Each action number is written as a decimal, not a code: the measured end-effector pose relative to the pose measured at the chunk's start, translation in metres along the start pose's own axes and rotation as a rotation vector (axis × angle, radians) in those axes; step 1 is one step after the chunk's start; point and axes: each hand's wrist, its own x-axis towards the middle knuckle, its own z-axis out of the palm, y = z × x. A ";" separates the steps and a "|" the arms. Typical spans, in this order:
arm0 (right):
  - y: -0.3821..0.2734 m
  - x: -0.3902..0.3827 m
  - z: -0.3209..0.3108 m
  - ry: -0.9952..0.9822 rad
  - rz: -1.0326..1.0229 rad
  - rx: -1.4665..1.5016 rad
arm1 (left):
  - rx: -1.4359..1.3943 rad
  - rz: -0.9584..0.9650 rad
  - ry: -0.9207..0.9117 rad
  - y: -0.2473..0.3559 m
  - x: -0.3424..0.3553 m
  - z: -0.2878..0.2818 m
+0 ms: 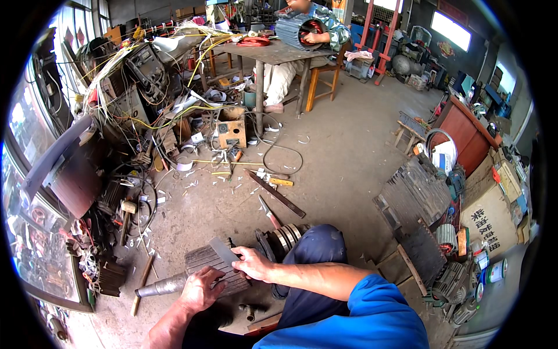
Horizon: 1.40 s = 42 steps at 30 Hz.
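A slotted rotor (200,261) lies across in front of my knees. Its bare steel shaft (163,286) points left, and copper-coloured slip rings (286,237) sit at its right end. My right hand (254,264) is closed on a thin, flat grey metal strip (223,252), which stands tilted against the slotted core. On the near left side of the core rests my left hand (201,288), its fingers stretched over the slots and somewhat bent. The strip's lower edge is partly hidden by my fingers.
Beyond the rotor lie a knife-like tool (269,213), a dark metal bar (278,195) and a yellow-handled tool (281,182). A wooden mallet (128,210) and a stick (143,285) are leftward. Another person holds a motor housing (293,31) at a table (273,54).
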 end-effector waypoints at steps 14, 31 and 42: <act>-0.005 0.001 0.002 0.096 0.041 -0.047 | 0.017 0.024 0.002 0.003 -0.002 -0.003; 0.073 0.093 0.074 0.136 -0.343 -0.131 | -0.013 0.178 0.069 0.002 -0.019 -0.001; 0.034 0.056 0.047 0.021 -0.221 -0.647 | -0.009 0.543 0.164 0.011 -0.038 0.046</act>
